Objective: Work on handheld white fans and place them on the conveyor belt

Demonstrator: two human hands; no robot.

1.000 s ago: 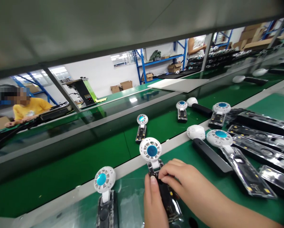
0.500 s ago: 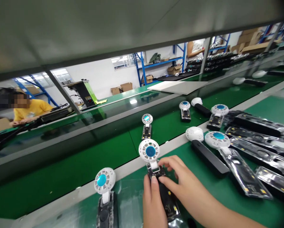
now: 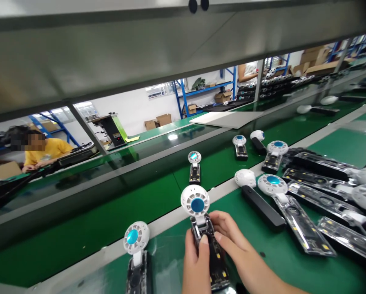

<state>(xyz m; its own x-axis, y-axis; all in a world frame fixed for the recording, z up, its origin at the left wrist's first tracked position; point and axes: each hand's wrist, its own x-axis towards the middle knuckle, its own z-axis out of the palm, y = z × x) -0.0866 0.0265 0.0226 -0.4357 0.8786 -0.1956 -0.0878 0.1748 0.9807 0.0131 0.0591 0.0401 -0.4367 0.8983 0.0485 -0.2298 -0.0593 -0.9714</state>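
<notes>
green belt (image 3: 109, 224) ran from lower left to upper right beneath a grey overhead panel (image 3: 124, 61); a worker in a yellow shirt (image 3: 51, 148) sat at the left edge. held device (image 3: 213, 257): lower centre of the frame, white vented head with blue disc uppermost, dark body with small yellow squares slanting down to the right. left hand (image 3: 197, 263): closed on the left side of the body, thumb on the front near its upper end. right hand (image 3: 238, 249): curled about the right side, thumb at the edge, other fingers mostly hidden behind. change noted: a second earlier the right fingertips were bunched over the front just below the white neck; half a second earlier they had parted; by this point they had settled at the side, exposing the neck end. interpretation: fine fingertip work there had probably paused or ended, leaving both hands to steady the piece. belt device (image 3: 195, 171) had drifted rightward, to just above the held head. neighbouring device (image 3: 136, 237), lower left, and clear-fronted device (image 3: 302, 224), lower right, lay untouched on the worktop (image 3: 277, 245). contact between held body and worktop: could not tell.
</notes>
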